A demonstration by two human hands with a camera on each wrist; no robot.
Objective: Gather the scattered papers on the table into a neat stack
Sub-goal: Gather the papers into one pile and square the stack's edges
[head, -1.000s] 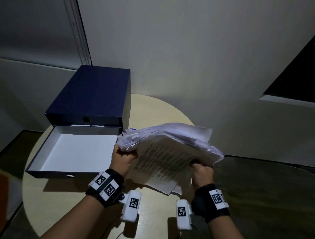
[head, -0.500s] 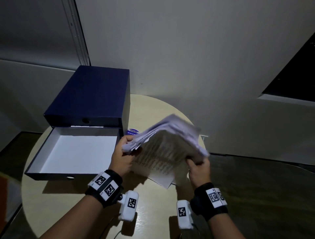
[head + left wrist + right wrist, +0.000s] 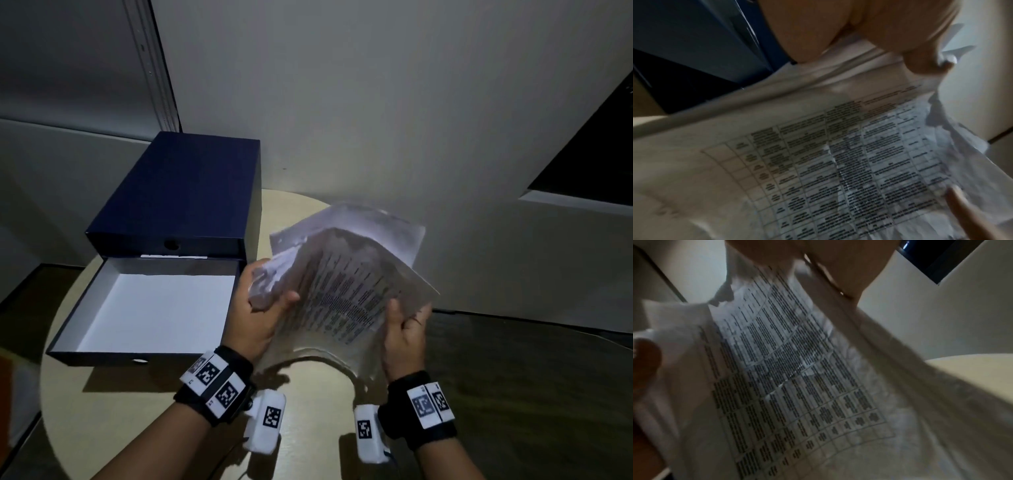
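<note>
Head view, left to right. A dark blue box (image 3: pixel 185 192) stands at the left of the round table (image 3: pixel 308 404), with its white-lined lid (image 3: pixel 150 308) lying open in front of it. The left hand (image 3: pixel 260 315) grips the left edge of the papers (image 3: pixel 346 284), thumb curled over the near face. The bundle is held tilted, above the table and to the right of the box, its lower edge just above or touching the tabletop; which of the 2 cannot be told. The right hand (image 3: pixel 406 329) grips the right edge, thumb on the near face. The sheets lie between the 2 hands, fanned unevenly at the top, their edges not aligned.

Left wrist view: the near sheet (image 3: pixel 838 162) carries a printed table of text, too blurred to read; the left thumb (image 3: pixel 925 65) presses its upper edge, and the box side (image 3: pixel 694 40) shows behind.

Right wrist view: the same printed table (image 3: pixel 787 369) appears from the opposite side, with the right hand (image 3: pixel 834 264) clamped over the top edge and the left hand (image 3: pixel 645 363) at the far margin. The table rim (image 3: pixel 972 369) shows at right.
</note>
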